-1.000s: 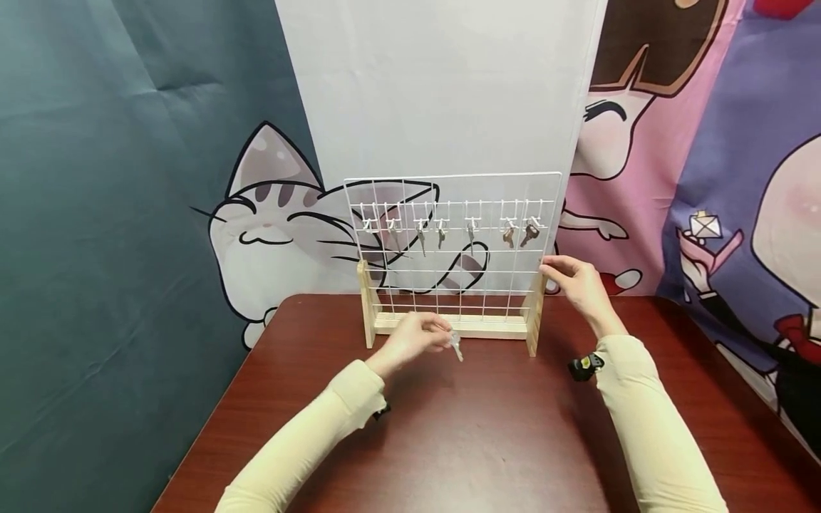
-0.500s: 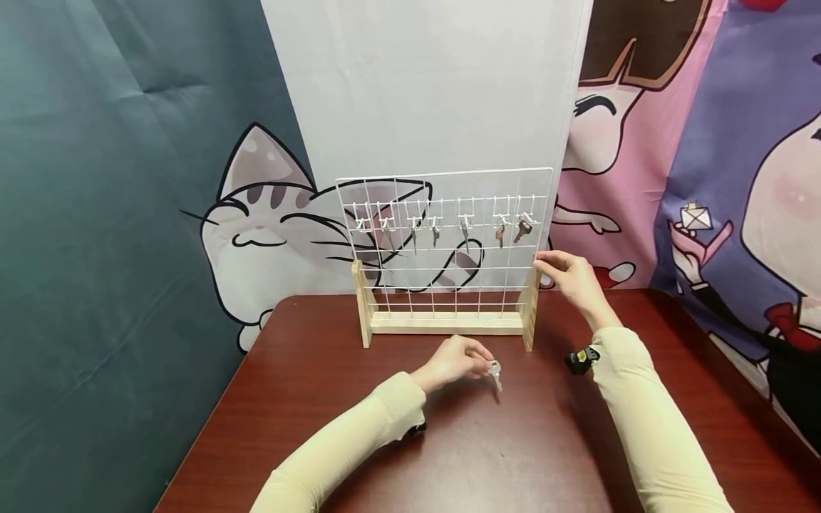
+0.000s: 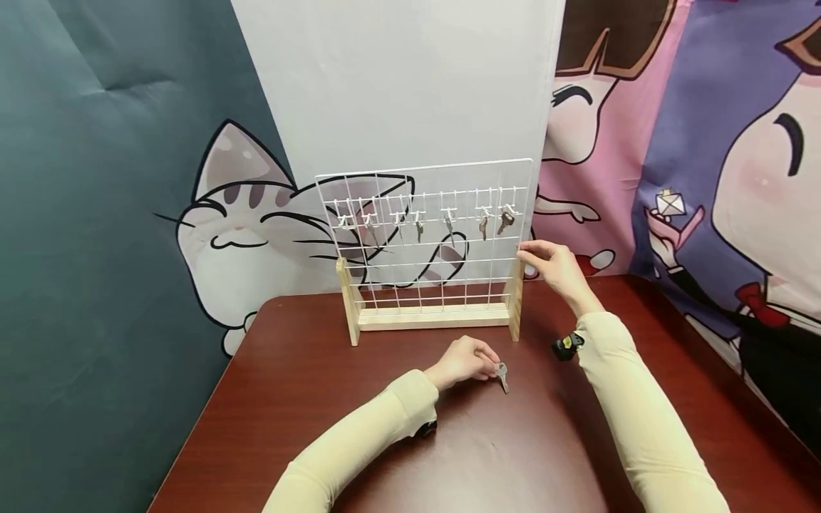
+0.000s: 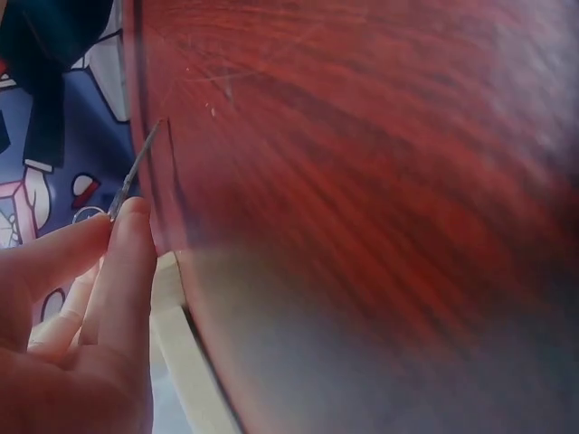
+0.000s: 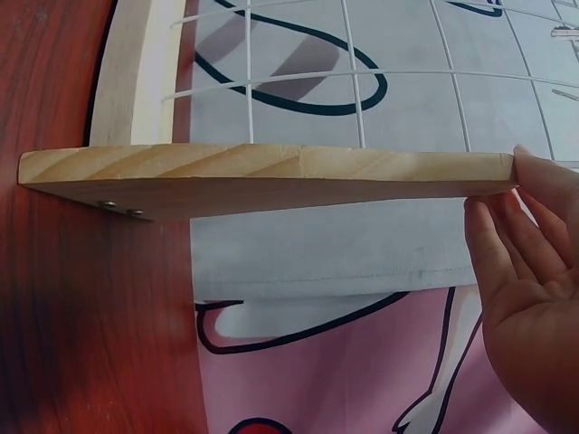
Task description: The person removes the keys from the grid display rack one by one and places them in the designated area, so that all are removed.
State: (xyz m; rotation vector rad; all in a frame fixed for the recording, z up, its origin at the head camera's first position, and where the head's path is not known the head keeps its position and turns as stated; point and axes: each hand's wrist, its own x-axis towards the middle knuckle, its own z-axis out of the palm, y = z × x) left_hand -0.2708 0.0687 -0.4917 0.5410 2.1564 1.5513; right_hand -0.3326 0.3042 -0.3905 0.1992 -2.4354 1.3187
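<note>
My left hand pinches a silver key by its head, with the blade pointing down close over the table. In the left wrist view the key shows edge-on between thumb and finger, a thin ring beside it. My right hand pinches the top of the right wooden post of a white wire grid rack. Thumb and fingers sit on either side of the post's end in the right wrist view. Several keys, such as a brown key, hang from white hooks along the grid's upper part.
The rack's wooden base stands on a dark red-brown table near its back edge. Behind it hangs a printed cloth backdrop with a cartoon cat and figures. A black wrist device sits under the right sleeve.
My left hand has moved right and toward the front with the key, away from the rack's base, then slowed. The right hand stays on the post. The head view has shifted slightly.
</note>
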